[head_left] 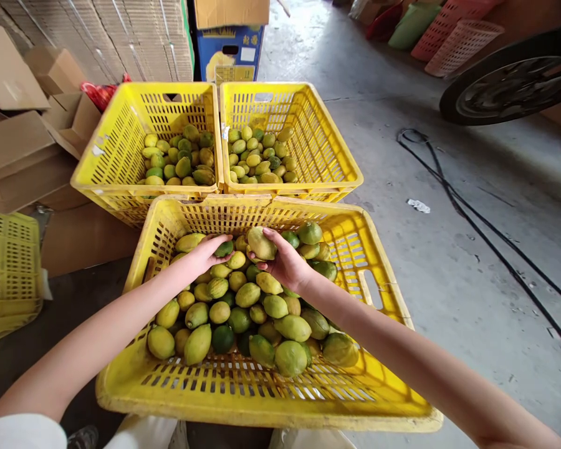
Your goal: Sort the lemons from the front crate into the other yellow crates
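Note:
A yellow plastic crate (262, 408) in front of me holds many green and yellow lemons (247, 295). Above the far part of the pile, my right hand (285, 262) is closed around a large yellow-green lemon (260, 243), thumb on top. To its left, my left hand (210, 252) has its fingers curled about a small dark green lemon (224, 249); the lemon's underside is partly hidden by the fingers. Behind, two more yellow crates stand side by side: the left crate (121, 134) and the right crate (327, 149), each with a layer of lemons.
Open cardboard boxes (19, 149) and a stack of flattened cardboard (126, 37) lie on the left, near another yellow crate (9, 274). A blue box (236, 53) stands at the back. On the right are a black cable (467, 212), a wheel (509, 81) and pink baskets (462, 47).

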Demonstrator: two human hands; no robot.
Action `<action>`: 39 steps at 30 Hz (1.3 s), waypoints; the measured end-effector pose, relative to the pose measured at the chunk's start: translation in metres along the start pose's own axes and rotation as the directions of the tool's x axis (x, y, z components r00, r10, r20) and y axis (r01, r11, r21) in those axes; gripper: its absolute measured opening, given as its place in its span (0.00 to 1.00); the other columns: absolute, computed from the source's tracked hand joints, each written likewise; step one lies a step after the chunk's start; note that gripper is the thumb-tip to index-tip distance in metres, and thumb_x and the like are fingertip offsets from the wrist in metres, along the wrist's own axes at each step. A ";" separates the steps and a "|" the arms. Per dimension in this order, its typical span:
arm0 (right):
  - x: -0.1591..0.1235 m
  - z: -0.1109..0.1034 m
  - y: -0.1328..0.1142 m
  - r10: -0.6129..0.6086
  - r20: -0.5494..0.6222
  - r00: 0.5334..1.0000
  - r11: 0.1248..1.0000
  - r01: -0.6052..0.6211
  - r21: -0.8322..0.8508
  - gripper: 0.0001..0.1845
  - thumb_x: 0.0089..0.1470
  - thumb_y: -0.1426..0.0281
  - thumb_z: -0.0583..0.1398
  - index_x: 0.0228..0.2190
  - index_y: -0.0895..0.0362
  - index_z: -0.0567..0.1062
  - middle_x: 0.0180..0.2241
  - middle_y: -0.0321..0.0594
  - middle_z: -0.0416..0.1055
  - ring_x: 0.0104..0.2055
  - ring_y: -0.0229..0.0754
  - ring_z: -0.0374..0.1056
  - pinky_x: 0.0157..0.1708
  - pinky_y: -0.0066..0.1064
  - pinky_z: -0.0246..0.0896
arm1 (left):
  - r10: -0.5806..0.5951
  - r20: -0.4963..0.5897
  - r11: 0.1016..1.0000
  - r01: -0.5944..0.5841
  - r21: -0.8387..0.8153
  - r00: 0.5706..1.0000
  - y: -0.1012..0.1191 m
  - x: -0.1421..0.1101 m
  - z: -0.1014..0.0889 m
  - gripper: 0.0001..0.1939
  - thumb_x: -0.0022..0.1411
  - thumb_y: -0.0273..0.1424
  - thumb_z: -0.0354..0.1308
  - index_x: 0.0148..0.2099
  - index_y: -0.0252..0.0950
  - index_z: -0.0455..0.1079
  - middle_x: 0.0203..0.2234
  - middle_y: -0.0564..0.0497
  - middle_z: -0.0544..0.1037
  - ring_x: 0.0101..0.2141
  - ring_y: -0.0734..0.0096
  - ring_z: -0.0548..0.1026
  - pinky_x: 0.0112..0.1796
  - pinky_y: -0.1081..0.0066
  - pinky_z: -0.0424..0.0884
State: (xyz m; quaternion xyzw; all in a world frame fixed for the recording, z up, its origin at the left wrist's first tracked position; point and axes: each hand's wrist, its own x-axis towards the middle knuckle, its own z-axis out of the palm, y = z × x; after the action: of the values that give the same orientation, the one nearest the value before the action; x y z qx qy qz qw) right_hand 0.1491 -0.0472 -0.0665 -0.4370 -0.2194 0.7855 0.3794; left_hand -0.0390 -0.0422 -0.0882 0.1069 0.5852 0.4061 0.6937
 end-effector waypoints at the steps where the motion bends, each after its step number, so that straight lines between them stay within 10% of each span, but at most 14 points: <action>1: -0.002 0.007 -0.002 -0.043 0.025 0.999 0.999 0.042 0.035 0.19 0.53 0.61 0.68 0.43 0.50 0.70 0.34 0.34 0.75 0.29 0.39 0.73 0.19 0.23 0.65 | -0.027 -0.041 1.000 0.028 0.012 0.999 -0.002 0.003 -0.003 0.10 0.57 0.20 0.69 0.37 0.37 0.74 0.36 0.49 0.78 0.40 0.66 0.77 0.41 0.66 0.80; 6: 0.011 0.068 -0.034 -0.386 0.218 0.897 0.918 0.348 0.192 0.21 0.50 0.63 0.64 0.46 0.46 0.70 0.53 0.34 0.73 0.59 0.45 0.71 0.51 0.38 0.78 | -0.097 -0.138 0.994 0.102 0.035 0.986 -0.010 0.017 -0.007 0.11 0.59 0.20 0.68 0.35 0.40 0.71 0.34 0.49 0.77 0.40 0.64 0.76 0.41 0.63 0.81; 12: 0.037 0.113 -0.061 -0.377 0.385 0.842 0.915 0.274 0.297 0.17 0.64 0.51 0.53 0.39 0.50 0.70 0.48 0.38 0.74 0.63 0.45 0.69 0.59 0.48 0.72 | -0.133 -0.133 0.989 0.141 0.053 0.982 -0.007 0.016 -0.001 0.10 0.63 0.21 0.64 0.35 0.39 0.67 0.32 0.53 0.74 0.32 0.72 0.73 0.33 0.72 0.78; 16: 0.035 0.099 -0.053 -0.251 0.419 0.873 0.967 0.209 0.145 0.14 0.65 0.57 0.55 0.40 0.53 0.75 0.33 0.37 0.76 0.39 0.42 0.76 0.38 0.32 0.76 | -0.159 -0.108 0.987 0.162 0.021 0.981 -0.002 0.010 0.001 0.08 0.68 0.24 0.59 0.36 0.38 0.65 0.31 0.54 0.72 0.30 0.74 0.72 0.34 0.73 0.79; 19: 0.033 0.078 -0.045 -0.170 0.236 0.957 0.985 0.168 0.029 0.17 0.67 0.62 0.55 0.27 0.56 0.72 0.15 0.28 0.57 0.17 0.32 0.51 0.17 0.20 0.51 | -0.206 -0.102 0.978 0.208 0.010 0.973 0.000 0.006 0.002 0.07 0.71 0.27 0.55 0.37 0.40 0.63 0.30 0.54 0.72 0.29 0.72 0.73 0.30 0.72 0.79; 26: 0.027 0.005 -0.020 0.054 -0.214 0.975 0.993 -0.074 -0.087 0.19 0.65 0.72 0.50 0.21 0.53 0.59 0.13 0.26 0.48 0.15 0.32 0.38 0.14 0.22 0.36 | -0.401 0.020 0.914 0.399 0.070 0.916 0.037 -0.021 0.024 0.04 0.69 0.29 0.53 0.44 0.36 0.68 0.33 0.42 0.76 0.34 0.56 0.80 0.19 0.74 0.71; 29: 0.025 -0.020 -0.011 0.078 -0.273 0.959 0.985 -0.116 -0.128 0.16 0.63 0.69 0.54 0.23 0.52 0.59 0.14 0.27 0.50 0.16 0.32 0.41 0.14 0.22 0.39 | -0.058 0.315 0.981 0.113 -0.160 0.947 0.075 -0.044 0.048 0.19 0.73 0.38 0.51 0.58 0.30 0.69 0.44 0.35 0.79 0.45 0.52 0.82 0.37 0.63 0.84; 33: 0.026 -0.029 -0.007 0.061 -0.292 0.955 0.968 -0.128 -0.217 0.14 0.62 0.68 0.53 0.24 0.53 0.61 0.16 0.29 0.53 0.17 0.32 0.45 0.16 0.21 0.44 | 0.302 0.537 0.943 -0.166 -0.287 0.788 0.113 -0.076 0.071 0.33 0.76 0.51 0.41 0.71 0.35 0.59 0.58 0.42 0.75 0.63 0.48 0.74 0.55 0.53 0.77; 39: 0.037 -0.027 -0.002 -0.124 -0.262 0.957 0.870 -0.022 -0.493 0.12 0.61 0.70 0.53 0.25 0.54 0.67 0.23 0.36 0.66 0.22 0.37 0.60 0.24 0.27 0.60 | 0.309 0.761 0.856 -0.515 0.039 0.571 0.111 -0.066 0.045 0.36 0.75 0.54 0.37 0.72 0.40 0.62 0.65 0.46 0.75 0.68 0.48 0.68 0.64 0.49 0.66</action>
State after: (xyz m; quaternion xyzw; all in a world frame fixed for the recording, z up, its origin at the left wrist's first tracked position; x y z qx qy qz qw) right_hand 0.1610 -0.0169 -0.0985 -0.6216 -0.3661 0.6221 0.3043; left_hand -0.0460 -0.0015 0.0422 0.4828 0.2635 0.4010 0.7326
